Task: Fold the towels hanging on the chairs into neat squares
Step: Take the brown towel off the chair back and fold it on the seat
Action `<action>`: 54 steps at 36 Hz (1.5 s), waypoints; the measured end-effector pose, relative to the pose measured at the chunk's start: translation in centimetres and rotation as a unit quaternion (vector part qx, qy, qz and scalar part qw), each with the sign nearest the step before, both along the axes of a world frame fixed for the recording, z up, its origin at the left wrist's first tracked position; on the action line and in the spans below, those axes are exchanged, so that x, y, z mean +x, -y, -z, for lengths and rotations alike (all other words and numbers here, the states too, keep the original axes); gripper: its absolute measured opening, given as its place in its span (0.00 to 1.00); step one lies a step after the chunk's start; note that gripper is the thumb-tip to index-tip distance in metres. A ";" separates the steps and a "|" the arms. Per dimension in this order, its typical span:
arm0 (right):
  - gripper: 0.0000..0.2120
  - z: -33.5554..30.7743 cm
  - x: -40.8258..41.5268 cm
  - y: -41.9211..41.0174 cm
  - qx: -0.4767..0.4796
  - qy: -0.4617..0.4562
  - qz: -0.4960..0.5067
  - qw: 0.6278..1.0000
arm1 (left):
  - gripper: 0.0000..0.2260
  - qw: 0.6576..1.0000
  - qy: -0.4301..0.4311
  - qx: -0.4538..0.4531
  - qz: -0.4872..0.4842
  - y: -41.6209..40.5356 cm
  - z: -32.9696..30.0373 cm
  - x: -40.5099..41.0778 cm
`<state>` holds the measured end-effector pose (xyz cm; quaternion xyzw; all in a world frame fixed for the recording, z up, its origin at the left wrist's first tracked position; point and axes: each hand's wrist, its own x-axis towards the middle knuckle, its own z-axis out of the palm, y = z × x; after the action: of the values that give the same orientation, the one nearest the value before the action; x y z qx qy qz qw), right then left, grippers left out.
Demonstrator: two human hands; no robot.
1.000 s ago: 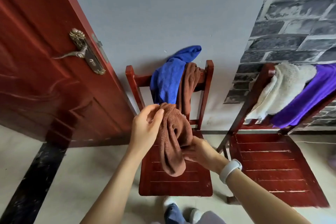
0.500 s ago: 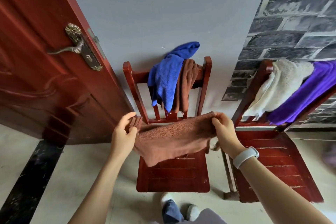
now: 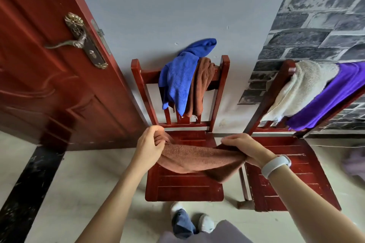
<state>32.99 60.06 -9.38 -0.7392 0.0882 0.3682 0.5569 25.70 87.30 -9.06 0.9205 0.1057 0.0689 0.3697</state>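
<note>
Door (image 3: pixel 49 85) at 9 o'clock, handle (image 3: pixel 79 40) brass. My left hand (image 3: pixel 149 145) pinches one end of a brown towel (image 3: pixel 197 159); fingers curled round bunched cloth. The towel sags between my hands above the seat of the middle chair (image 3: pixel 183 187). On that chair's back, 12 o'clock: a blue towel (image 3: pixel 177 83) and a second brown towel (image 3: pixel 201 89), touching. My right hand (image 3: pixel 246 148) grips the other end; white wristband (image 3: pixel 276 165). At 2 o'clock, right chair (image 3: pixel 286 173) carries a cream towel (image 3: pixel 302 87) beside a purple towel (image 3: pixel 335 94).
</note>
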 end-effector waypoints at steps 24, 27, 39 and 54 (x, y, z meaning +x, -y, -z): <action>0.10 2.4 1.2 3.2 0.037 -0.065 0.149 0.986 | 0.09 0.888 -0.071 -0.378 -0.252 -5.2 1.2 0.3; 0.11 2.8 1.0 3.0 -0.041 -0.128 0.045 0.990 | 0.13 0.935 -0.113 -0.258 -0.215 -4.7 2.1 0.0; 0.09 4.2 0.9 4.4 -0.194 0.173 0.042 0.965 | 0.07 0.942 -0.167 -0.161 -0.244 -5.4 4.7 -1.7; 0.12 3.5 3.4 5.4 -0.131 0.241 0.046 0.960 | 0.19 0.884 -0.456 -0.035 -0.096 -3.6 5.2 0.1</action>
<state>36.42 54.71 -12.87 -0.8680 0.0326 0.1384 0.4759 25.85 90.92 -14.29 0.8221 0.3526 -0.3275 0.3042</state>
